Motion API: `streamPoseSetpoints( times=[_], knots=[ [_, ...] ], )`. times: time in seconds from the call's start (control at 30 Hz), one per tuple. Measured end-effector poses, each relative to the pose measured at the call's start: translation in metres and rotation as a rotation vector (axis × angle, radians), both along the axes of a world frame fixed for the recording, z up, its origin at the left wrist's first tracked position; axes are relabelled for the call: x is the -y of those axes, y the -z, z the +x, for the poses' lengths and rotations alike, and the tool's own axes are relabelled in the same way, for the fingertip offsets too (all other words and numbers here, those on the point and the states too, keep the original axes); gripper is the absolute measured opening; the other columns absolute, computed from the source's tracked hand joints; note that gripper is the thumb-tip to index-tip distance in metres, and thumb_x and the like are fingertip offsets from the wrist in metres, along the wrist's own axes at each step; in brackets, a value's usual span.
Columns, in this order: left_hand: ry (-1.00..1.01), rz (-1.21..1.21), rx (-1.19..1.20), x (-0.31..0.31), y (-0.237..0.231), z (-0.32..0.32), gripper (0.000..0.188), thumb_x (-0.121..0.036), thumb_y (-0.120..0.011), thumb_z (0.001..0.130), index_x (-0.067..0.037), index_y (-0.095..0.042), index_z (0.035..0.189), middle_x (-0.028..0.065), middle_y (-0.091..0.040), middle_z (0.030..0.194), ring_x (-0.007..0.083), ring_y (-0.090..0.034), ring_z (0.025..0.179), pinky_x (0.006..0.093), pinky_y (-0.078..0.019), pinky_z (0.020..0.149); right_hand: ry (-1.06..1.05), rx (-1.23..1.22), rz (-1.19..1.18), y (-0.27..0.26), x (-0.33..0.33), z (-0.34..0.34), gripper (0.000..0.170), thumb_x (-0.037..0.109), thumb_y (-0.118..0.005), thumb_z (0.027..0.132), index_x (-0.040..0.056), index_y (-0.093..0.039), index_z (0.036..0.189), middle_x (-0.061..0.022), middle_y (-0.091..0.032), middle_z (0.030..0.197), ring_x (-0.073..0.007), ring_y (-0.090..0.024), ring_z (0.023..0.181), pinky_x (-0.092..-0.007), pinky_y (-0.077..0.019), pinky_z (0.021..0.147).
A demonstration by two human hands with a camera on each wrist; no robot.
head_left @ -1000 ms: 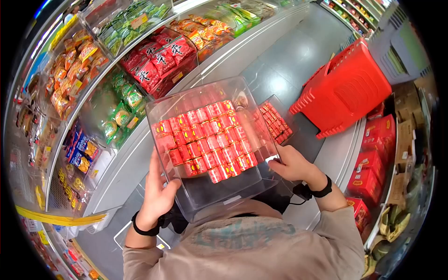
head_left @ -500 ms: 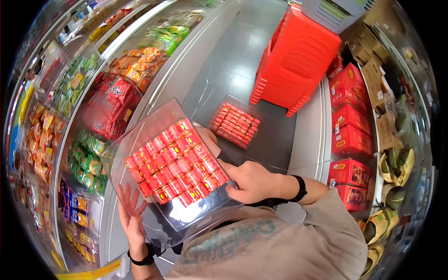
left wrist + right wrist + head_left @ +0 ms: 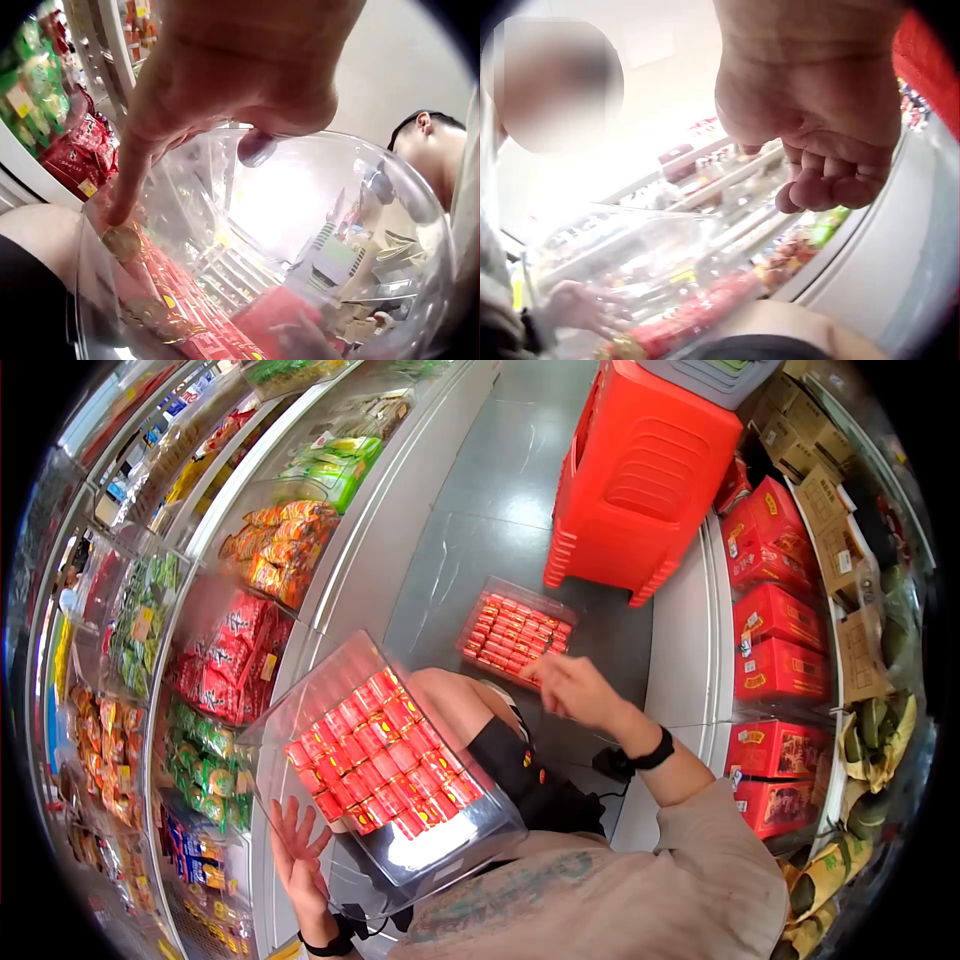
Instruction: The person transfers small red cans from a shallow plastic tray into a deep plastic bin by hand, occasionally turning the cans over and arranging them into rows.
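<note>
A clear plastic bin (image 3: 430, 865) leans tilted over the person's lap, with rows of red-wrapped rolls (image 3: 385, 760) inside. My left hand (image 3: 297, 865) rests against its near left side, fingers spread; the left wrist view shows the hand (image 3: 232, 90) at the bin's rim. Away from this bin, my right hand (image 3: 585, 695) reaches down to the front edge of a second clear bin (image 3: 530, 596) on the floor, also filled with red rolls. In the right wrist view the fingers (image 3: 814, 191) hang loosely curled, with nothing visible in them.
Shelf bins of bagged snacks (image 3: 285, 545) line the left side. A stack of red plastic stools (image 3: 650, 480) stands ahead on the grey floor (image 3: 460, 540). Red gift boxes (image 3: 780, 670) and brown cartons (image 3: 865, 650) fill the right shelf.
The right hand has left the held bin and moved forward to the floor bin. The held bin has shifted left and turned, with the left hand staying at its side.
</note>
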State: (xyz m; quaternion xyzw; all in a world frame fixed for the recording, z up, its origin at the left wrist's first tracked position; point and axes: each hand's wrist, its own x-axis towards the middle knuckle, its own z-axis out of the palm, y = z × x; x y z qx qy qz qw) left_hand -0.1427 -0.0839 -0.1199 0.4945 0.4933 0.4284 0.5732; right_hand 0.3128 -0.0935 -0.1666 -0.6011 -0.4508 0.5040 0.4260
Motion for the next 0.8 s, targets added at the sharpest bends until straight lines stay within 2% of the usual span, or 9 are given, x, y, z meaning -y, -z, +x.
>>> streamPoseSetpoints(
  times=[0.1, 0.2, 0.3, 0.4, 0.5, 0.53, 0.7, 0.73, 0.8],
  knots=[
    [0.009, -0.026, -0.034, -0.015, 0.001, 0.003, 0.09, -0.005, -0.042, 0.07, -0.005, -0.014, 0.155, 0.0231, -0.026, 0.156, 0.0435, -0.035, 0.139, 0.0504, -0.0426, 0.104, 0.196, 0.285, -0.121, 0.079, -0.046, 0.042, 0.035, 0.034, -0.056, 0.096, 0.0007, -0.065, 0.103, -0.0092, -0.065, 0.074, -0.0135, -0.061, 0.068, -0.0321, -0.0499, 0.063],
    [-0.015, -0.059, -0.052, -0.022, 0.0, 0.01, 0.092, -0.005, -0.043, 0.068, -0.005, -0.015, 0.155, 0.0234, -0.026, 0.156, 0.0424, -0.036, 0.139, 0.0495, -0.0422, 0.105, 0.146, 0.511, -0.103, 0.172, -0.102, 0.069, 0.038, 0.035, -0.063, 0.09, 0.0001, -0.066, 0.104, -0.0166, -0.068, 0.085, -0.0259, -0.067, 0.081, -0.0379, -0.0519, 0.072],
    [-0.03, -0.085, -0.081, -0.035, 0.001, 0.017, 0.095, -0.005, -0.045, 0.064, -0.005, -0.016, 0.155, 0.0238, -0.026, 0.156, 0.0425, -0.036, 0.138, 0.0499, -0.0414, 0.105, 0.069, 0.656, -0.029, 0.247, -0.159, 0.079, 0.036, 0.032, -0.065, 0.089, -0.0007, -0.066, 0.104, -0.0194, -0.069, 0.083, -0.029, -0.069, 0.085, -0.0415, -0.0532, 0.076],
    [-0.026, -0.092, -0.102, -0.047, 0.007, 0.016, 0.099, -0.005, -0.045, 0.06, -0.004, -0.018, 0.155, 0.0249, -0.028, 0.155, 0.0433, -0.037, 0.137, 0.0508, -0.0407, 0.106, -0.026, 0.693, -0.175, 0.284, -0.207, 0.082, 0.04, 0.031, -0.065, 0.087, 0.0026, -0.064, 0.114, -0.0232, -0.067, 0.105, -0.0364, -0.063, 0.107, -0.0442, -0.0492, 0.092],
    [-0.044, -0.101, -0.117, -0.058, 0.015, 0.014, 0.108, -0.006, -0.048, 0.05, -0.004, -0.02, 0.154, 0.0265, -0.03, 0.153, 0.0438, -0.038, 0.137, 0.0514, -0.0399, 0.107, -0.175, 0.944, -0.318, 0.332, -0.239, 0.091, 0.046, 0.029, -0.065, 0.087, 0.0081, -0.057, 0.127, -0.0208, -0.06, 0.123, -0.0373, -0.058, 0.115, -0.0444, -0.0461, 0.099],
    [-0.04, -0.105, -0.109, -0.06, 0.021, 0.01, 0.109, -0.007, -0.049, 0.048, -0.004, -0.02, 0.154, 0.0267, -0.03, 0.153, 0.0436, -0.039, 0.136, 0.0512, -0.0397, 0.107, -0.243, 0.924, -0.452, 0.334, -0.248, 0.093, 0.055, 0.026, -0.067, 0.085, 0.0137, -0.05, 0.136, -0.0164, -0.048, 0.14, -0.0372, -0.05, 0.125, -0.0455, -0.044, 0.103],
    [-0.141, -0.171, -0.093, -0.067, 0.041, -0.004, 0.118, -0.009, -0.054, 0.039, -0.008, -0.022, 0.153, 0.0253, -0.031, 0.152, 0.0413, -0.042, 0.134, 0.05, -0.0411, 0.105, -0.321, 1.054, -0.344, 0.36, -0.261, 0.097, 0.064, 0.01, -0.065, 0.08, 0.0212, -0.047, 0.141, -0.0095, -0.034, 0.152, -0.0337, -0.04, 0.135, -0.0476, -0.0407, 0.107],
    [-0.062, 0.014, -0.102, -0.087, 0.011, 0.051, 0.075, -0.038, -0.065, 0.085, 0.001, -0.037, 0.142, 0.0312, -0.043, 0.137, 0.0451, -0.05, 0.121, 0.053, -0.042, 0.1, -0.325, 1.084, -0.266, 0.367, -0.26, 0.097, 0.065, 0.008, -0.064, 0.08, 0.0224, -0.047, 0.141, -0.01, -0.037, 0.15, -0.0333, -0.04, 0.135, -0.0479, -0.0402, 0.108],
    [0.014, -0.055, -0.171, -0.093, 0.011, 0.042, 0.09, -0.041, -0.065, 0.083, -0.001, -0.022, 0.15, 0.034, -0.027, 0.147, 0.0506, -0.039, 0.131, 0.0587, -0.0352, 0.106, -0.347, 1.103, -0.21, 0.38, -0.259, 0.096, 0.063, 0.004, -0.058, 0.084, 0.0252, -0.045, 0.141, -0.0101, -0.037, 0.149, -0.0329, -0.041, 0.134, -0.0495, -0.0365, 0.11]
  ],
)
